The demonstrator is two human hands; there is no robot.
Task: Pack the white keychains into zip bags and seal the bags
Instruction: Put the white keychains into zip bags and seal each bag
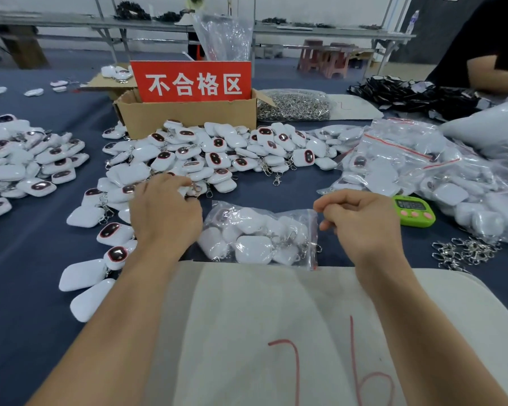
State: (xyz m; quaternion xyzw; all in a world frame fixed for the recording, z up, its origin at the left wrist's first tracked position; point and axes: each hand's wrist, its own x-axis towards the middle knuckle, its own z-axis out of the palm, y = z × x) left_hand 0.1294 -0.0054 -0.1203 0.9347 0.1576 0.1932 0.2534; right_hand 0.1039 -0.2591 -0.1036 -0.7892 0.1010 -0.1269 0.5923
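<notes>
Zip bag (255,232) lies flat between the two hands, already stuffed with white keychains and their clasps, with its red-lined mouth facing the right hand.

Handling (judgement):
- Bag film is thin, soft and slick, and the load is light but lumpy and will shift.
- Take it by the zip strip at the corners, not the belly.
- The keychains look like hard, smooth plastic shells, not fragile, easy to pinch by the body or by the metal clasp. Clasps may snag the film or block the zip.

Right hand (361,224): fingers curled, thumb and forefinger pinching the bag's top mouth corner.

Left hand (165,212): lies on the loose keychain pile (217,153) just beyond and left of the bag, fingers bent down onto one piece. Actual grip hidden, can't tell.

Outward:
- A green timer (414,210) sits just right of the right hand, with loose metal clasps (464,253) nearby.
- Filled bags (423,171) are heaped beyond the right hand.
- A cardboard box (188,115) with a red sign (191,82) stands far side of the pile.
- A white sheet (261,317) lies under the forearms.
</notes>
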